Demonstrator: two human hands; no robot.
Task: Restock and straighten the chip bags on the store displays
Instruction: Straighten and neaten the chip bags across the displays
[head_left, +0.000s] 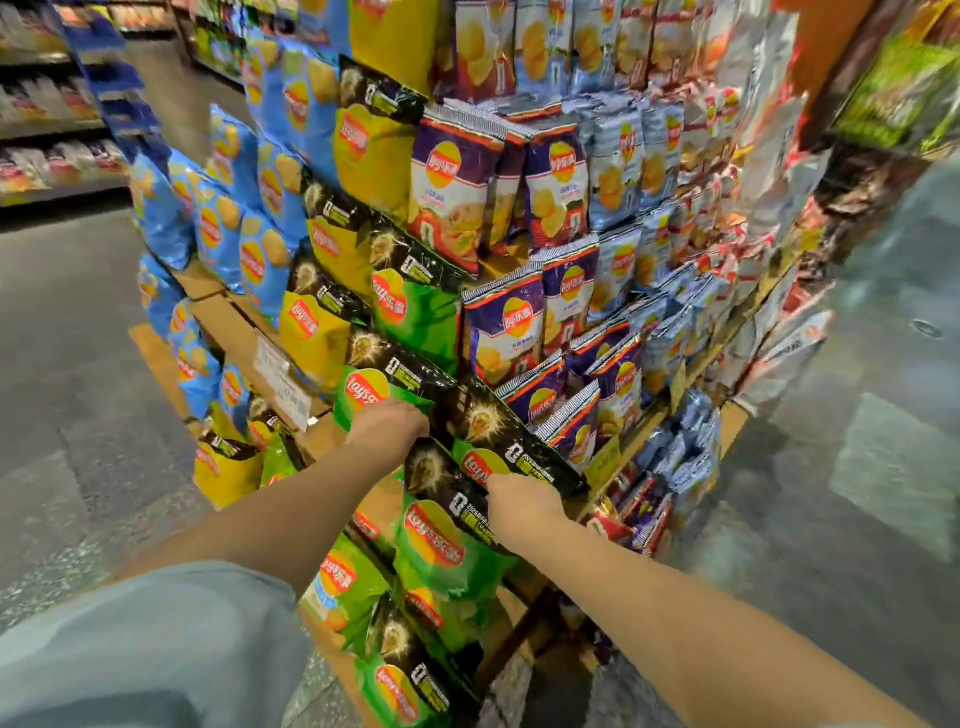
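Chip bags fill a tiered corner display (291, 364): blue at far left, yellow and green in the middle, purple and pale blue to the right. Two hands reach in. The left hand (387, 428) and right hand (522, 501) grasp one green bag (498, 441), fingers hidden behind it.

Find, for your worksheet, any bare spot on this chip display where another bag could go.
Free: cardboard shelf between blue bags and yellow bags; a strip by the left hand. Crowded: the green bags at the right hand and the purple bags overlap.
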